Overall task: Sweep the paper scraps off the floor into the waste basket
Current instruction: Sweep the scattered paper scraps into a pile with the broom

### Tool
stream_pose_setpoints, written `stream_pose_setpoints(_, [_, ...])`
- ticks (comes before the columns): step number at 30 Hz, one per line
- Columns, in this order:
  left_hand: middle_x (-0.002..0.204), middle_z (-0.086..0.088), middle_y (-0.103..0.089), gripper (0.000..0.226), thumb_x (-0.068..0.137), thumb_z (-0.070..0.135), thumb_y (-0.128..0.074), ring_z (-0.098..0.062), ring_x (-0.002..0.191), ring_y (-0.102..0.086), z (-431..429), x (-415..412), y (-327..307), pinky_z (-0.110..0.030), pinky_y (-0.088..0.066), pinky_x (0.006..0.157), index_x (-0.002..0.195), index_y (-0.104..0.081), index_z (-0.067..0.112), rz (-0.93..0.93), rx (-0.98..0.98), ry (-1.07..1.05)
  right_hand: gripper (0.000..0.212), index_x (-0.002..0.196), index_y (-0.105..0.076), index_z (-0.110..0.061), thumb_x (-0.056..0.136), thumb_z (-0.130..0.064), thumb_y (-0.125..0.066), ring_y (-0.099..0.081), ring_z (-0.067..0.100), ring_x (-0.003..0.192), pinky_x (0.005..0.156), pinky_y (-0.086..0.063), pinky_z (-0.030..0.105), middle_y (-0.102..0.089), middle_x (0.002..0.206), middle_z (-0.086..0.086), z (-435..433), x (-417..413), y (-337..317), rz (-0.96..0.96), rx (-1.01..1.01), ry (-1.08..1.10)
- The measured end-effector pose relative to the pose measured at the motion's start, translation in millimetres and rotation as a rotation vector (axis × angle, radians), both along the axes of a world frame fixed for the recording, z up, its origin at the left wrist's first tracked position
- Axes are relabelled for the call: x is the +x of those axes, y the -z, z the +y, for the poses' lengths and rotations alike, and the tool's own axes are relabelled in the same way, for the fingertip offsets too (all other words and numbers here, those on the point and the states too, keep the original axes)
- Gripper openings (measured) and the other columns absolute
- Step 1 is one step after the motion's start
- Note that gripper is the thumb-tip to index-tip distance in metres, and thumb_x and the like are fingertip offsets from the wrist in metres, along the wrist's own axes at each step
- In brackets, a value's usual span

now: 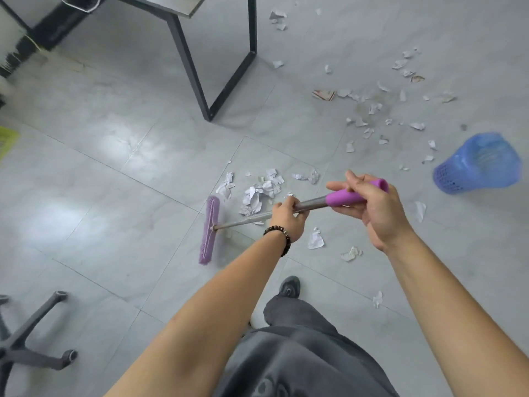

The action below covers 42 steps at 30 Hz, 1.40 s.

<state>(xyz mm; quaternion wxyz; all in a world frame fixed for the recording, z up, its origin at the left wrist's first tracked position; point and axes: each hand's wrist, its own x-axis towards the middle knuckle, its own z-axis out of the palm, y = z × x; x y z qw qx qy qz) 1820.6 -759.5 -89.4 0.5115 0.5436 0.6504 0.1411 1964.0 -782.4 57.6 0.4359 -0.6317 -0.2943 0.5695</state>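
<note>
Presently, both hands are on a purple broom (210, 229). The left hand (287, 217) is wrapped firmly around the bare metal shaft at mid-length; a dark beaded bracelet (279, 237) sits on that wrist. The right hand (372, 206) holds the purple grip sleeve near the handle's top end, fingers curled over it, index finger raised slightly.

The broom head rests on the grey tiled floor (114, 167), bristles down, left of centre. A heap of crumpled paper scraps (259, 193) lies just beside the head, on its right side, partly behind the shaft. More loose scraps (372, 110) are scattered across the tiles further back and to the right, and 3 or so pieces (316, 239) lie nearer the person's feet.

The blue waste basket (478, 164) lies tipped on its side at the right edge of view, well apart from the heap. It is blurred; its contents cannot be told.

A black table frame (229, 67) stands beyond the heap. A chair base with castors (34, 339) occupies the lower left corner. A dark shoe (290, 286) and grey trouser leg (300, 325) show below the arms.
</note>
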Motion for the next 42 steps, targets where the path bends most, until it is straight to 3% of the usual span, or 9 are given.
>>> stream_pose_setpoints(5, [0.117,-0.007,-0.049,0.016,0.091,0.032,-0.061,-0.022,0.087,-0.051,-34.7,-77.0,15.9,-0.028,-0.043,0.087,0.103,-0.055,0.022,0.065,-0.030,-0.071,0.030,0.072,-0.054,-0.011,0.098,-0.024,-0.059,-0.069,0.038,0.104,0.090,-0.057,0.049,-0.072,0.110,0.021,-18.4,-53.4,23.0,0.074,-0.079,-0.067])
stream_pose_setpoints(10, [0.125,-0.009,-0.054,0.030,0.090,0.028,-0.063,-0.015,0.091,-0.051,-83.2,-164.3,51.1,-0.024,-0.040,0.081,0.116,-0.057,0.016,0.144,-0.121,-0.177,0.019,0.082,-0.063,-0.012,0.098,-0.023,-0.060,-0.066,0.034,0.114,0.098,-0.054,0.049,-0.073,0.113,0.016,-50.4,-136.3,66.2,0.158,-0.224,-0.137])
stream_pose_setpoints(15, [0.128,-0.010,-0.056,0.055,0.086,0.039,-0.066,-0.026,0.108,-0.060,-121.9,-186.6,70.5,-0.039,-0.050,0.094,0.135,-0.047,0.020,0.143,-0.277,-0.306,0.013,0.090,-0.059,-0.012,0.098,-0.023,-0.061,-0.067,0.023,0.113,0.100,-0.053,0.041,-0.076,0.109,0.003,-71.3,-164.1,87.2,0.160,-0.271,-0.244])
stream_pose_setpoints(21, [0.117,-0.001,-0.066,0.042,0.091,0.042,-0.061,-0.022,0.103,-0.062,-96.5,-112.0,68.2,-0.030,-0.049,0.084,0.128,-0.056,0.023,0.088,-0.223,-0.245,0.020,0.083,-0.059,-0.014,0.096,-0.028,-0.062,-0.070,0.025,0.106,0.098,-0.054,0.044,-0.076,0.105,0.007,-34.0,-101.8,79.9,0.058,-0.226,-0.225])
stream_pose_setpoints(25, [0.112,-0.001,-0.065,0.035,0.092,0.042,-0.059,-0.023,0.100,-0.061,-54.7,-21.4,62.1,-0.031,-0.048,0.084,0.123,-0.058,0.027,0.031,-0.169,-0.162,0.034,0.073,-0.056,-0.017,0.094,-0.043,-0.061,-0.073,0.027,0.095,0.082,-0.060,0.038,-0.077,0.093,0.008,8.3,-13.5,59.7,-0.056,-0.194,-0.155])
stream_pose_setpoints(30, [0.094,-0.010,-0.060,0.002,0.095,0.026,-0.055,-0.021,0.078,-0.051,5.0,88.9,46.6,-0.036,-0.048,0.078,0.096,-0.054,0.028,-0.045,-0.077,-0.113,0.032,0.066,-0.057,-0.018,0.095,-0.031,-0.063,-0.073,0.027,0.086,0.080,-0.061,0.043,-0.077,0.086,0.009,53.8,80.5,19.8,-0.221,-0.057,-0.135])
stream_pose_setpoints(34, [0.078,-0.007,-0.048,0.015,0.097,0.016,-0.051,-0.023,0.069,-0.042,43.7,146.0,19.7,-0.030,-0.032,0.064,0.086,-0.042,0.021,-0.056,-0.008,-0.074,0.030,0.067,-0.059,-0.018,0.093,-0.030,-0.063,-0.073,0.028,0.085,0.079,-0.062,0.044,-0.077,0.084,0.006,78.9,121.4,-5.3,-0.274,0.040,-0.128])
stream_pose_setpoints(38, [0.066,0.002,-0.042,0.018,0.098,0.015,-0.047,-0.021,0.061,-0.041,72.2,161.0,-10.7,-0.030,-0.028,0.056,0.084,-0.037,0.018,-0.023,0.039,0.009,0.035,0.063,-0.058,-0.018,0.089,-0.040,-0.065,-0.072,0.029,0.089,0.083,-0.060,0.048,-0.077,0.083,0.005,98.0,139.7,-28.8,-0.256,0.087,-0.160])
stream_pose_setpoints(42, [0.067,0.003,-0.045,0.011,0.099,0.018,-0.049,-0.018,0.059,-0.043,97.6,155.7,-38.4,-0.029,-0.030,0.051,0.089,-0.042,0.018,0.020,0.119,0.032,0.035,0.066,-0.056,-0.015,0.091,-0.039,-0.065,-0.074,0.029,0.089,0.082,-0.061,0.047,-0.078,0.087,0.008,122.7,153.6,-52.7,-0.165,0.112,-0.160])
